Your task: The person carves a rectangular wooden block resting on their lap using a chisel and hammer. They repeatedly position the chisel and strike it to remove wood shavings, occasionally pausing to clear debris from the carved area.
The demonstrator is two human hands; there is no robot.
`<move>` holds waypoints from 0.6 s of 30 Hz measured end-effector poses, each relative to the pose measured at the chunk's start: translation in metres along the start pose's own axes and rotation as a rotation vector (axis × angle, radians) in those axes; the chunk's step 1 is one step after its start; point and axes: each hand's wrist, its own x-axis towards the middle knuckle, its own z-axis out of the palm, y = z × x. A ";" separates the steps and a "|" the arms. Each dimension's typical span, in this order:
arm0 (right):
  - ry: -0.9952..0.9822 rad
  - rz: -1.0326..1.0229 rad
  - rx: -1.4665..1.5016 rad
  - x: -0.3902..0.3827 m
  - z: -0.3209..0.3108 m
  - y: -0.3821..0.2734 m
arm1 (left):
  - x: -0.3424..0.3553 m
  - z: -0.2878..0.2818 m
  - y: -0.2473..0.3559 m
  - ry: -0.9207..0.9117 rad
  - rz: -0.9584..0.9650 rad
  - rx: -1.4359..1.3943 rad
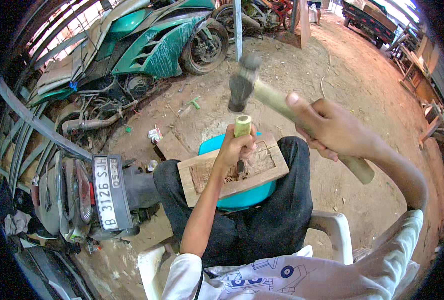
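Note:
My left hand point(235, 149) is wrapped round the light wooden handle of a chisel point(242, 126), held upright. Its dark blade reaches down into the recess of a rectangular wooden board point(274, 172), whose hollowed middle has a rough carved surface. The board lies tilted across a blue plastic surface point(249, 198) between my knees. My right hand point(332, 127) grips the wooden handle of a hammer point(274, 100). The hammer's dark head is a little above the chisel's butt end, apart from it and slightly blurred.
A green motorcycle point(152, 55) stands at the far left. Nearer on the left is another motorcycle's tail with a number plate point(111, 192). I sit on a white plastic chair point(332, 227). Wooden pieces point(427, 75) line the right side, and a truck point(369, 20) stands far back.

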 end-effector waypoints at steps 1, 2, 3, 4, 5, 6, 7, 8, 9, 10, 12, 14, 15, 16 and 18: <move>0.013 0.003 0.050 -0.005 -0.006 -0.008 | -0.002 -0.004 0.000 -0.022 -0.003 -0.040; 0.097 -0.062 0.123 -0.009 -0.011 -0.013 | -0.003 -0.008 0.001 -0.043 -0.007 -0.080; 0.178 -0.125 0.197 -0.013 -0.013 -0.015 | -0.006 -0.007 0.003 -0.004 0.025 -0.045; 0.258 -0.190 0.272 -0.015 -0.012 -0.016 | -0.008 -0.008 0.003 -0.006 0.025 -0.040; 0.206 -0.167 0.231 -0.013 -0.007 -0.013 | -0.011 -0.011 0.003 -0.004 0.027 -0.034; 0.188 -0.110 0.174 -0.018 -0.004 -0.004 | -0.006 -0.003 -0.002 -0.044 0.017 -0.051; 0.146 -0.079 0.134 -0.016 0.004 0.008 | -0.009 0.005 0.006 -0.070 0.041 0.026; 0.103 -0.048 0.094 -0.013 0.011 0.020 | -0.008 0.006 0.005 -0.053 0.032 0.052; 0.058 -0.013 0.057 -0.013 0.017 0.029 | -0.009 0.011 0.004 -0.035 0.018 0.077; 0.014 0.024 0.020 -0.015 0.020 0.033 | -0.009 0.017 0.005 -0.019 0.003 0.101; -0.068 0.084 0.063 -0.017 0.015 0.020 | -0.012 0.021 0.007 0.012 0.052 0.097; -0.034 0.044 0.116 -0.022 0.007 0.009 | -0.017 0.013 0.005 0.008 0.056 0.079; 0.025 -0.038 0.143 -0.023 0.005 0.005 | -0.020 0.006 0.010 0.034 0.062 0.077; 0.077 -0.080 0.209 -0.030 0.004 0.003 | -0.021 0.005 0.008 0.038 0.057 0.056; 0.165 -0.155 0.370 -0.046 -0.001 -0.001 | -0.020 0.004 0.004 0.024 0.039 0.022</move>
